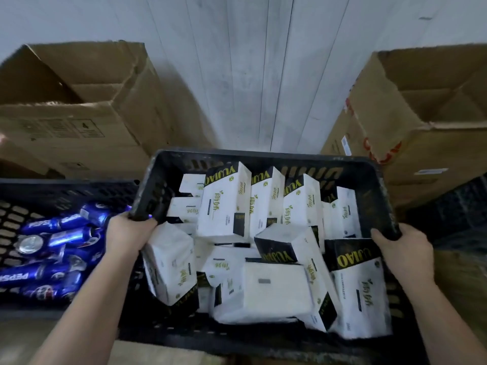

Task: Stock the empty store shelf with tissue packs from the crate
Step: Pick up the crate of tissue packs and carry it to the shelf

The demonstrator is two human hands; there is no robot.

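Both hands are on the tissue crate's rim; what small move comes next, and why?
Probably carry the crate off toward the shelf: the left hand and right hand each have a grip on its rim, the tissue packs remain inside, and no shelf is in view.

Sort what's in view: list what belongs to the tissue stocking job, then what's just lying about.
For the job:
- black crate, gripped at its side rims by the left hand and right hand
- tissue packs piled loosely inside it

Just lying about:
- second crate holding Pepsi cans
- open left box
- open right box
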